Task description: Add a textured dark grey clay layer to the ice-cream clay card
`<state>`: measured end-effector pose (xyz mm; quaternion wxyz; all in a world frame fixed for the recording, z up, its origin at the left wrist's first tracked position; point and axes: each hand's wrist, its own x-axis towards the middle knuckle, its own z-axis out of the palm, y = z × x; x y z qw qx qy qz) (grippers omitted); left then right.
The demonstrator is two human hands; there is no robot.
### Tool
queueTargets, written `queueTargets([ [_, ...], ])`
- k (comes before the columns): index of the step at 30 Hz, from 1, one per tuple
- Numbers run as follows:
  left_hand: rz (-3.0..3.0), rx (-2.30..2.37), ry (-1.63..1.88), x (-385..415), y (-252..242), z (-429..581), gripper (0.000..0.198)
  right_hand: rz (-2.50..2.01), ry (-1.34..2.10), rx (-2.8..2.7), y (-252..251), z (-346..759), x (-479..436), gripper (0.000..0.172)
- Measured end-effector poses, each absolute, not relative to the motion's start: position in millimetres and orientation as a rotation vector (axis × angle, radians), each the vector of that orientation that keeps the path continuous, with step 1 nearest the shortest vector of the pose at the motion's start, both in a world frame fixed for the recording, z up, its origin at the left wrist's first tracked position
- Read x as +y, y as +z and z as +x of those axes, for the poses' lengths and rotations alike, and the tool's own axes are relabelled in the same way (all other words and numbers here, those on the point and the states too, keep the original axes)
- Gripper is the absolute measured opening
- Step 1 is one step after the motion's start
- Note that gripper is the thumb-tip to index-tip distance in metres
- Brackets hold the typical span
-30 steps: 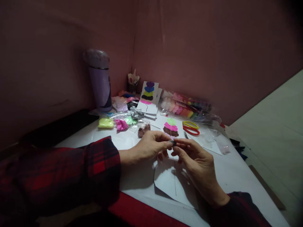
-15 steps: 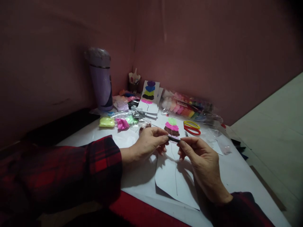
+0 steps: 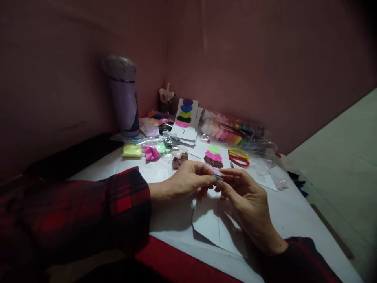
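Observation:
My left hand (image 3: 188, 181) and my right hand (image 3: 246, 198) meet fingertip to fingertip above a white card (image 3: 216, 224) with a thin drawn line. Between the pinched fingers of both hands sits a small dark piece of clay (image 3: 218, 177). Just behind the fingers, on the same card, lie stacked clay patches: green, pink, brown (image 3: 213, 156). Both sleeves are red and black plaid.
A purple tumbler (image 3: 123, 98) stands at the back left. Small bags of yellow (image 3: 131, 150), pink (image 3: 151, 153) and brown clay (image 3: 179, 160) lie behind my left hand. A finished card (image 3: 185, 116) leans at the wall, beside a multicolour clay pack (image 3: 235, 133). Yellow and red rings (image 3: 238, 157) lie right.
Half a second ago the dark clay was stretched into a short strip between my hands. Now my fingertips have come together again and the clay is a small lump.

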<state>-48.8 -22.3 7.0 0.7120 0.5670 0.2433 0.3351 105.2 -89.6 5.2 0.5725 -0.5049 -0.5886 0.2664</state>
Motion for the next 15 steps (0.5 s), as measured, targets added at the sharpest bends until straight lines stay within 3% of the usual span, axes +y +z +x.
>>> queueTargets([
  [11, 1.089, 0.592, 0.834, -23.9, 10.0, -48.5, 0.011, -1.231, 0.705, -1.193, 5.7, 110.2, -85.1, 0.014],
  [15, 1.072, 0.585, 0.784, -23.5, 10.1, -49.5, 0.023, -1.271, 0.69, -1.278, 6.2, 110.6, -85.3, 0.016],
])
